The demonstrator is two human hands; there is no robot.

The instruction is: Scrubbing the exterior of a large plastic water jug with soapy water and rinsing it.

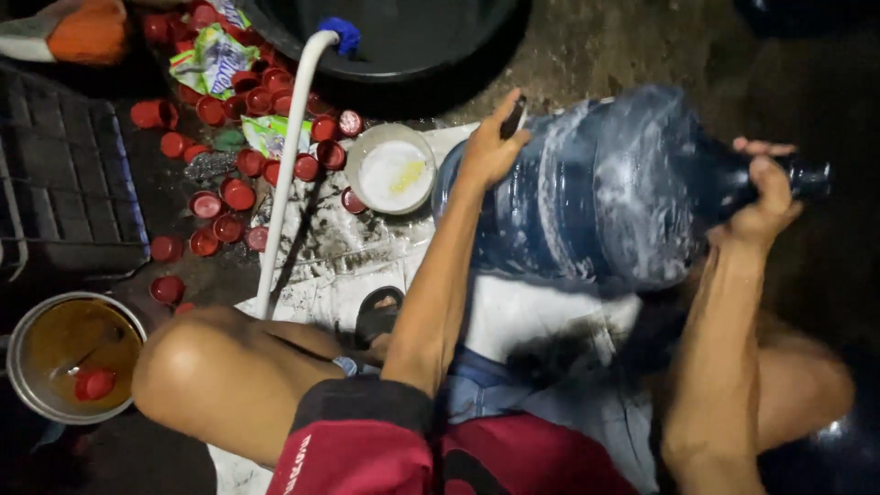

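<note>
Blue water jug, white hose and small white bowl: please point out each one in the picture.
blue water jug point(605, 183), head view, on the soapy side of its body.
white hose point(291, 147), head view, on its middle length.
small white bowl point(392, 170), head view, on its inside.

red bottle caps point(229, 137) lie scattered over the wet floor point(587, 46) beside a white hose point(286, 165) running to a dark tub point(403, 41); a white bowl point(391, 170) sits nearby, a metal pot point(69, 357) of brownish liquid at the floor's left edge
</note>
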